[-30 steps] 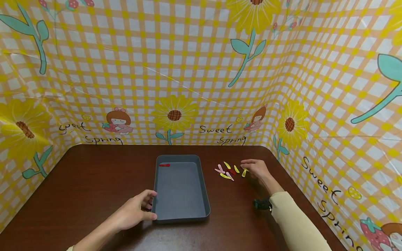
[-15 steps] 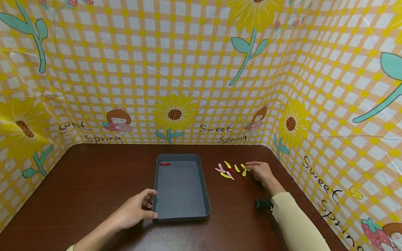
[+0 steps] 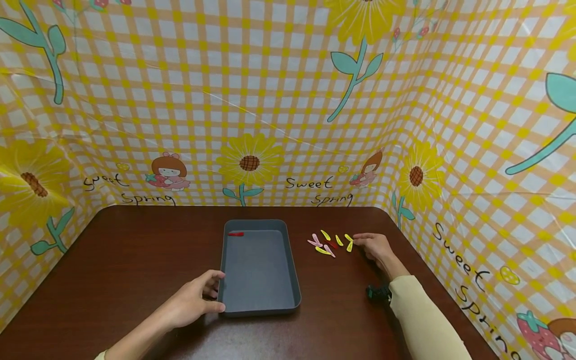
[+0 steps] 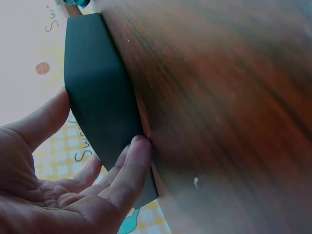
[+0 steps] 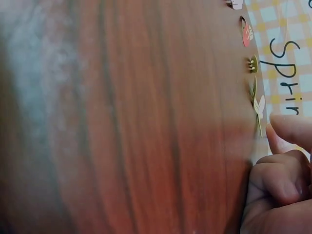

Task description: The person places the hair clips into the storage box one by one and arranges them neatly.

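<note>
Inside grey tray (image 3: pixel 260 270), red clip (image 3: pixel 236 234); left fingers (image 4: pixel 129 173) grip tray; right fingers (image 3: pixel 364 236) at yellow clip (image 3: pixel 348 237), pinch unclear.

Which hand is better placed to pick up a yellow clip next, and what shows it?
Probably the right hand: its fingers are right at the yellow clips. The left hand is at the left side of the tray, which lies between it and the clips.

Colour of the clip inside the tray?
Red. The clip inside the tray shows best in the head view.
</note>
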`<control>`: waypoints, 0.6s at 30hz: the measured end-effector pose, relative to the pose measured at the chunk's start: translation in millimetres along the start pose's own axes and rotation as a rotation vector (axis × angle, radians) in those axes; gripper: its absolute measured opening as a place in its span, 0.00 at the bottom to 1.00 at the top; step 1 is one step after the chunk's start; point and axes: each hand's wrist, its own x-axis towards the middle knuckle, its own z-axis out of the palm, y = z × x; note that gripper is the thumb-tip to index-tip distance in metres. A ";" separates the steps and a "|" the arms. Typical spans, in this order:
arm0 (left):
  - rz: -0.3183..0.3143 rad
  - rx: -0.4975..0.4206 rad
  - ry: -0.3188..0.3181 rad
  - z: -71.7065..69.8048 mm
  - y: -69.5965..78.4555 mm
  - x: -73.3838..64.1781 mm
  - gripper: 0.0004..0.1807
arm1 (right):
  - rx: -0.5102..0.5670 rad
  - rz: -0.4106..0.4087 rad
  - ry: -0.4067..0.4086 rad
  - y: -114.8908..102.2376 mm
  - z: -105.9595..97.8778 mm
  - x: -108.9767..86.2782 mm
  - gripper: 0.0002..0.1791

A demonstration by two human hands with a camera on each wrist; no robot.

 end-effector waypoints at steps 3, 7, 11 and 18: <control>-0.002 -0.005 -0.003 0.1 0.0 -0.7 0.35 | -0.001 -0.005 -0.006 1.0 -0.8 0.0 0.23; -0.002 -0.006 0.000 0.4 0.3 -1.6 0.35 | -0.020 -0.008 -0.014 1.4 -1.2 -0.1 0.24; -0.005 -0.001 0.006 0.5 0.7 -2.2 0.35 | -0.029 0.009 -0.010 1.9 0.2 0.5 0.22; -0.002 -0.004 0.007 0.3 0.7 -1.3 0.35 | -0.096 0.017 0.047 1.1 3.1 1.5 0.19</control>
